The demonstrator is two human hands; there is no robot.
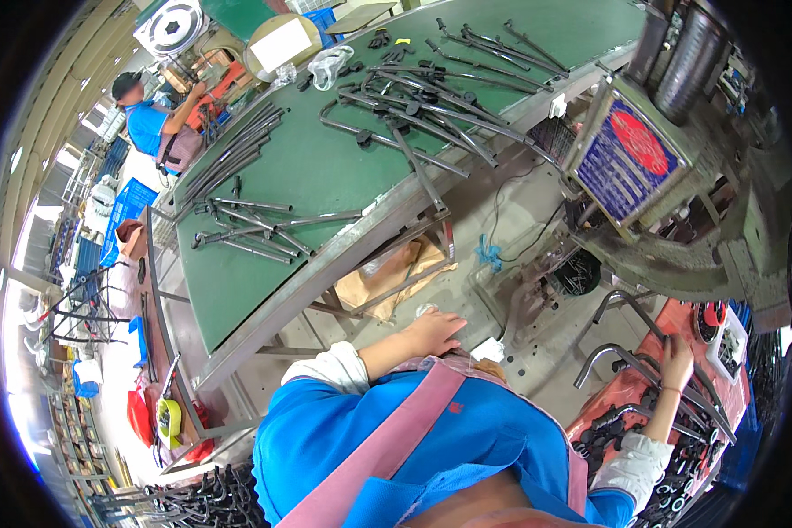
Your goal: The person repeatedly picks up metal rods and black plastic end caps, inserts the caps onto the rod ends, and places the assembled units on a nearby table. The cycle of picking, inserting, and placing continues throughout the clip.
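My left hand [436, 333] hovers in front of my body, fingers stretched out, with nothing visible in it. To the right, my right hand [676, 363] is closed around a dark bent metal tube [632, 305] above a red-topped table [603, 403]. Another curved tube [600, 354] lies beside it, its open end toward me. Black fittings and small ring-shaped parts [609, 431] are heaped near my right forearm. What the right fingertips touch underneath is hidden.
A press machine [642, 158] stands at the right. The long green table [304, 189] holds bent tubes [414, 110] and straight tubes [238, 154]. A white bin [728, 350] sits beyond my right hand. A cardboard box [396, 280] is under the green table. Another person [154, 123] works far left.
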